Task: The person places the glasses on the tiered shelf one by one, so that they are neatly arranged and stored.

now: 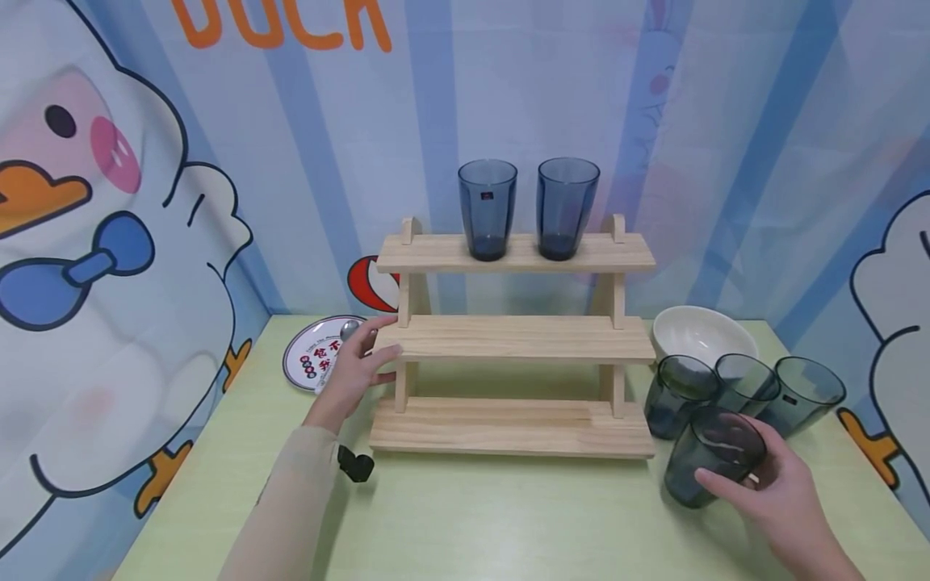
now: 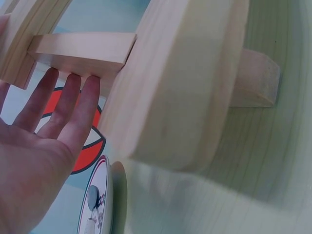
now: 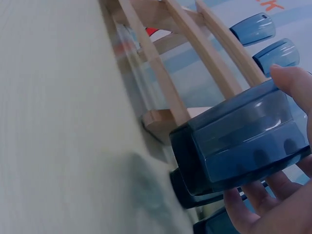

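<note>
My right hand (image 1: 788,492) grips a blue-grey glass tumbler (image 1: 701,460), thumb on its near side and fingers behind. The tumbler is tilted, and in the right wrist view its base (image 3: 187,163) hangs above the table. Three similar tumblers (image 1: 679,395) stand close behind it. My left hand (image 1: 349,379) holds the left end of a three-tier wooden shelf (image 1: 508,339) at its middle board. In the left wrist view, fingertips (image 2: 90,83) touch the upright below that board. Two more blue tumblers (image 1: 488,210) stand upright side by side on the top tier.
A white bowl (image 1: 701,327) sits behind the tumblers at right. At left, partly behind my left hand, is a printed plate (image 1: 305,355) with a spoon (image 1: 349,329). A duck-patterned cloth (image 1: 327,145) covers the walls behind the pale green table (image 1: 508,516).
</note>
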A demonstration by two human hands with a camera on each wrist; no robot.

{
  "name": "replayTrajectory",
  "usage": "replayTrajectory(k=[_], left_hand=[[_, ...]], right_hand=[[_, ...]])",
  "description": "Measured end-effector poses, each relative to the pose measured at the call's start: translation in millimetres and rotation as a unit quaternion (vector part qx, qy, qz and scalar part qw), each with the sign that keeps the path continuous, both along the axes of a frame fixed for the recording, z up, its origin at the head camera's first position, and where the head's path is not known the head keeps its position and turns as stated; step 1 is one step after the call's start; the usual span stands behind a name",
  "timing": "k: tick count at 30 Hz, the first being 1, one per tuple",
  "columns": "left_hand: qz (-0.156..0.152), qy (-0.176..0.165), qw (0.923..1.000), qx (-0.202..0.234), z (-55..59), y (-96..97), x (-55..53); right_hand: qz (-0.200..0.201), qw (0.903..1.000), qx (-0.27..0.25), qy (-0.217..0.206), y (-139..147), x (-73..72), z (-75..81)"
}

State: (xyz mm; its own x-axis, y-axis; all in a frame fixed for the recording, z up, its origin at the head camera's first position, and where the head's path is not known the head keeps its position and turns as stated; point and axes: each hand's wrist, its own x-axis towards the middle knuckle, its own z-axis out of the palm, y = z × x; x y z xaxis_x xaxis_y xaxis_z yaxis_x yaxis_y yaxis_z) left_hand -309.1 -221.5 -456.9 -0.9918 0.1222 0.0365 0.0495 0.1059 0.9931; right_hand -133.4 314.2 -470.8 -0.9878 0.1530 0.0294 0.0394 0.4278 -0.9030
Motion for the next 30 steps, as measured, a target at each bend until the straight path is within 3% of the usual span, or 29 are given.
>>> replayTrajectory(k=[4,10,15,22,30], left_hand=[[-0.001,-0.002,1.0,0.0,-0.4,0.7,-0.1],[0.001,-0.005,1.0,0.004,-0.7,0.8,-1.1],[0.002,-0.01,0.9999,0.005,-0.8,0.1,-1.5],[0.001,-0.012,0.9999,0.001,-0.8,-0.1,-2.7],[0.002,-0.009,0.9999,0.005,-1.5,-0.3,-2.1]], right_hand=[[0.019,0.9997,-0.007,0.012,-2,3.8,10.2],[0.055,0.9949,-0.072,0.044,-6,6.1,30.3],[0.069,0.9929,-0.076,0.061,-13,2.7,42.5],[0.115,0.9711,-0.163,0.131,-30,-3.6,49.1],[0.127,0.9627,-0.186,0.149,-49,-12.6,62.7]])
